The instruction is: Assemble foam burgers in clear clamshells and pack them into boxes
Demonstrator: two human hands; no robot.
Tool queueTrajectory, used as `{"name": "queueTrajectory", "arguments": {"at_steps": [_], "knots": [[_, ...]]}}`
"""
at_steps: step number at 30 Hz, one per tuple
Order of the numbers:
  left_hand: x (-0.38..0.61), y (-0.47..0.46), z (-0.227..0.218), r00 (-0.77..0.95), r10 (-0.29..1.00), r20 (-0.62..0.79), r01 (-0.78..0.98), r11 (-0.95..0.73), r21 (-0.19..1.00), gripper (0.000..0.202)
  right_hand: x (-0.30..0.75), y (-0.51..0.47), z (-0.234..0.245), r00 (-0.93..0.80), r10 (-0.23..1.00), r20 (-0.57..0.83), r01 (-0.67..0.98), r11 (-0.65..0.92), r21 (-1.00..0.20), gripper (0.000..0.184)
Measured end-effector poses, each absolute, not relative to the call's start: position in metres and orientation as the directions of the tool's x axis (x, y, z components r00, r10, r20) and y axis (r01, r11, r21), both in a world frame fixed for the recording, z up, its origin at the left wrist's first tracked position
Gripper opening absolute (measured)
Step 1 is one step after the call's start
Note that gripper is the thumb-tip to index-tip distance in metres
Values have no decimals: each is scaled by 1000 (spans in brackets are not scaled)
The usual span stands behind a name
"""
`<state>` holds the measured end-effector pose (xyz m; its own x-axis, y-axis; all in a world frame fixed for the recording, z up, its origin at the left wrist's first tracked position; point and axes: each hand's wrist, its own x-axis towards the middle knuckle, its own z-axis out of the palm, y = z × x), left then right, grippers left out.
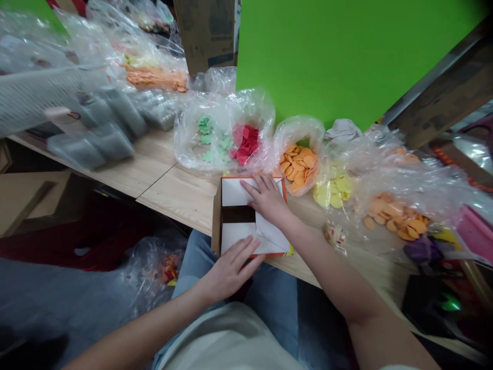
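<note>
A small cardboard box [235, 191] with white inner flaps and orange edges sits at the table's front edge, partly over my lap. Three of its flaps are folded inward, and a dark gap shows between them. On the left side one brown flap [216, 221] stands out. My right hand [269, 201] lies on the far and right flaps with its fingers spread. Along the near flap rests my left hand [233, 270], fingers stretched out and palm down.
Behind the box stand plastic bags of green and red pieces [246, 144], orange pieces [298, 163] and yellow pieces [334, 189]. More orange pieces [398, 216] lie at the right. Clear plastic packs [92, 146] are at the left. A green panel [339, 56] rises behind.
</note>
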<state>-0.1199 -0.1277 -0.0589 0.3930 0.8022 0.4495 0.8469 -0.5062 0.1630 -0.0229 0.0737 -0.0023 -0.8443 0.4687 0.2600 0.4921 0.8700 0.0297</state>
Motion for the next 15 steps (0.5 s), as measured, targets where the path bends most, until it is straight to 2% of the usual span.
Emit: {"name": "queueTrajectory", "arguments": {"at_steps": [2,3,5,6,7,9,12,15], "knots": [[-130,-145,-56,422,678,602,790,-601,123,44,-23,77,-7,-841,451,300,482,875,36,61],[-134,-152,-54,339,627,701,806,-578,127,50,-21,80,-8,-844,436,314,467,884,28,59],[-138,-161,-47,45,528,848,876,-429,220,72,-18,87,-7,-859,390,331,412,911,-5,53],[-139,-160,-44,-104,502,858,894,-331,302,84,-17,90,-7,-866,367,339,381,924,-28,48],[-139,-155,-40,-209,512,833,895,-243,374,90,-15,94,-6,-868,351,351,356,933,-54,44],[-136,-138,-35,-233,622,748,897,-159,412,84,-15,101,-4,-851,355,388,334,935,-123,38],[-128,-107,-33,-21,833,553,941,-170,292,62,-19,108,-5,-793,409,452,339,912,-232,40],[-121,-91,-35,55,932,359,972,-133,195,48,-20,110,-8,-748,418,517,300,906,-298,47]]}}
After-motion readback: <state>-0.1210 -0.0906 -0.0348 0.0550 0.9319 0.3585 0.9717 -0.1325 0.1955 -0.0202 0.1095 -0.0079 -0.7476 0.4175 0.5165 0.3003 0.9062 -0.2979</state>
